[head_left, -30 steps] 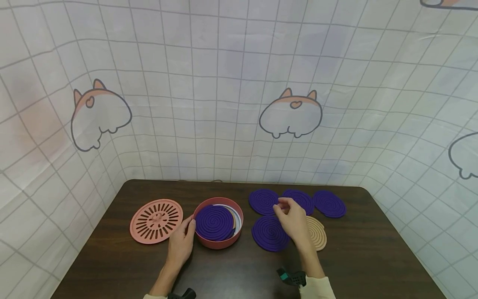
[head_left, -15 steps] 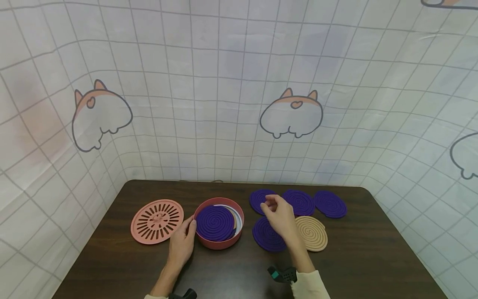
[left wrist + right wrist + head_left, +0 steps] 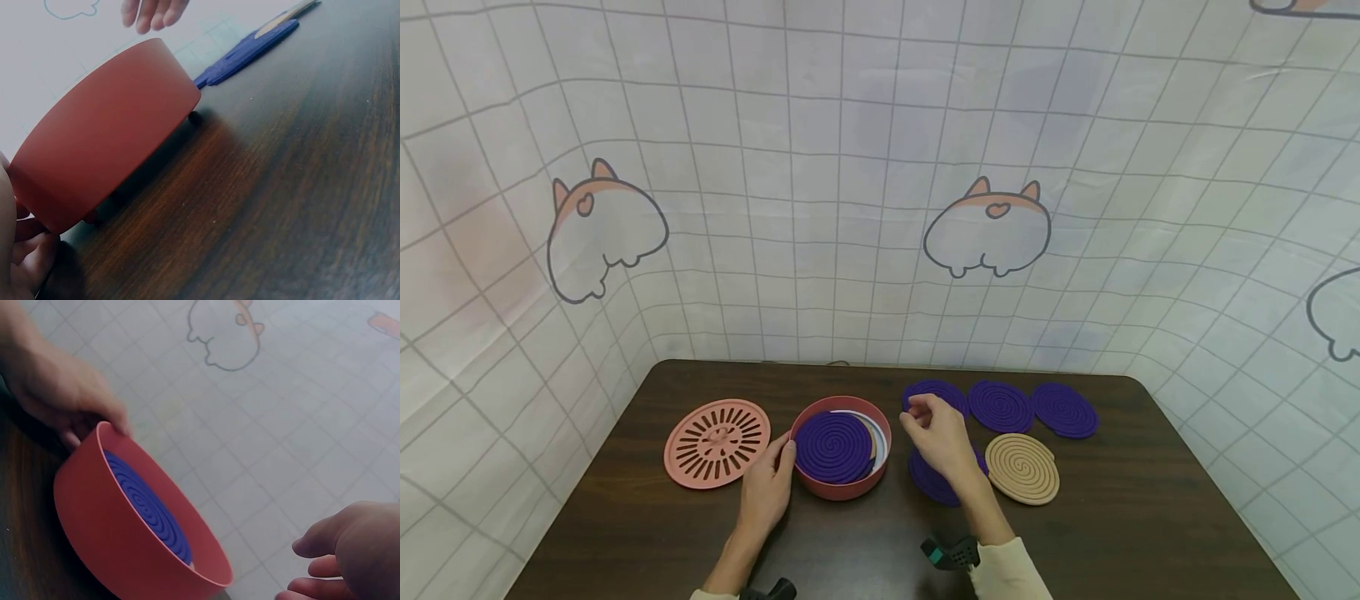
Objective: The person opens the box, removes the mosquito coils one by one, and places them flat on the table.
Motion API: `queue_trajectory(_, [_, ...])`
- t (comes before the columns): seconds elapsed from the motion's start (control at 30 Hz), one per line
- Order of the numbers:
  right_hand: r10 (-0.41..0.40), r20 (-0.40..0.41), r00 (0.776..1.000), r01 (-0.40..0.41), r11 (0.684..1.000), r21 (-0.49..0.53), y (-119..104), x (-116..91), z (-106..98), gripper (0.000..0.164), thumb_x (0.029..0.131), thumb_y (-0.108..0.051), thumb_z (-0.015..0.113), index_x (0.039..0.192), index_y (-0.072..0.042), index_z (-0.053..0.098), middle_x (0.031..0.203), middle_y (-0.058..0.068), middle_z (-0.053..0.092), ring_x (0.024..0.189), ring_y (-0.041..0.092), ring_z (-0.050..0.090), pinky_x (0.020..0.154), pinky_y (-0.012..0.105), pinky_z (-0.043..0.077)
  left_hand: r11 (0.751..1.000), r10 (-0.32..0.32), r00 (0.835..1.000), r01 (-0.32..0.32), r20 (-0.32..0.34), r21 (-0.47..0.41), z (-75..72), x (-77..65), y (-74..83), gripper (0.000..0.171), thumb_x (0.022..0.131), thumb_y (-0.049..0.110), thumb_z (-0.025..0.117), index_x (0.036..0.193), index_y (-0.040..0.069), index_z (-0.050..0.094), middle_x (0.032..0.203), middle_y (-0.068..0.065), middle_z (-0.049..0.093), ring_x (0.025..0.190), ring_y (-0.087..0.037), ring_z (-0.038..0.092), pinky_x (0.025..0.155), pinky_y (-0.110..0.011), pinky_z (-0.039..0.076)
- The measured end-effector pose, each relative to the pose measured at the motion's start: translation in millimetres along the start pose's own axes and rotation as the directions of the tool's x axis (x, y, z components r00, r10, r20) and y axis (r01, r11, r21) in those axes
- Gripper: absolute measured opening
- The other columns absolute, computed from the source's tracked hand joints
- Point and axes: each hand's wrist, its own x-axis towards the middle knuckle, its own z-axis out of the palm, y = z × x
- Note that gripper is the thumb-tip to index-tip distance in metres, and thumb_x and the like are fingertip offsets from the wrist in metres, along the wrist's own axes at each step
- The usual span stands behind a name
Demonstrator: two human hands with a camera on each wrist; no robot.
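My left hand [image 3: 765, 489] grips the left side of a round red box [image 3: 841, 492], thumb at its rim. A purple mosquito coil [image 3: 832, 447] lies on top inside, with a tan edge and a white ring showing at its right. To the right of the box, my right hand [image 3: 942, 439] hovers over the purple coils, fingers loosely bent and holding nothing. It partly covers a near purple coil [image 3: 931, 483] and the far one [image 3: 953, 392] behind it. In the right wrist view its thumb and fingers [image 3: 315, 567] are apart, off the box's rim.
A pink slotted lid [image 3: 717, 444] lies left of the box. Two more purple coils [image 3: 1002, 407] lie at the back right, and a tan coil [image 3: 1022, 468] sits in front of them. The dark wood table [image 3: 1150, 517] ends against a white gridded curtain [image 3: 820, 250].
My right hand has moved left across the coils towards the box, uncovering the tan coil and the middle back purple one. My left hand and the box have stayed in place.
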Motion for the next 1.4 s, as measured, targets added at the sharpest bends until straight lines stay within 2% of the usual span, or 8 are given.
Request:
queue_trajectory(0.53, [-0.036,0.070,0.997,0.037,0.999,-0.004,-12.0,0.9,26.6,0.026,0.091,-0.015,0.070,0.112,0.000,0.069,0.096,0.008,0.071,0.082,0.015,0.067,0.074,0.028,0.057,1.000,0.010,1.000,-0.010,-0.001,-0.006,-1.1,0.1,0.1,0.046,0.107,0.037,0.046,0.139,0.006,0.060,0.135,-0.015,0.065,0.128,-0.033,0.060,0.107,-0.053,0.047])
queue_trajectory(0.9, [-0.073,0.107,0.992,0.074,0.997,-0.008,-15.7,2.7,36.8,0.028,0.091,-0.014,0.068,0.114,0.002,0.069,0.099,0.012,0.072,0.083,0.016,0.067,0.074,0.027,0.056,1.000,0.016,1.000,-0.016,-0.009,-0.004,-0.3,0.0,0.9,0.046,0.107,0.036,0.047,0.138,0.005,0.061,0.134,-0.016,0.066,0.126,-0.033,0.061,0.105,-0.052,0.049])
queue_trajectory(1.2, [-0.053,0.191,0.980,0.063,0.997,-0.047,-22.2,2.9,43.9,0.032,0.094,-0.018,0.066,0.120,0.001,0.067,0.110,0.015,0.070,0.092,0.020,0.067,0.078,0.034,0.058,1.000,0.007,1.000,-0.007,-0.005,-0.001,-1.2,0.7,1.4,0.046,0.107,0.037,0.046,0.139,0.006,0.060,0.135,-0.016,0.065,0.127,-0.033,0.061,0.106,-0.052,0.048])
queue_trajectory(1.4, [-0.062,0.229,0.971,0.089,0.990,-0.110,-24.5,3.7,51.1,0.031,0.093,-0.016,0.067,0.119,0.002,0.067,0.104,0.013,0.068,0.087,0.018,0.063,0.074,0.031,0.055,1.000,0.022,1.000,-0.022,-0.012,-0.002,-0.6,0.1,1.0,0.045,0.107,0.036,0.047,0.137,0.005,0.061,0.134,-0.016,0.066,0.125,-0.033,0.062,0.105,-0.052,0.049])
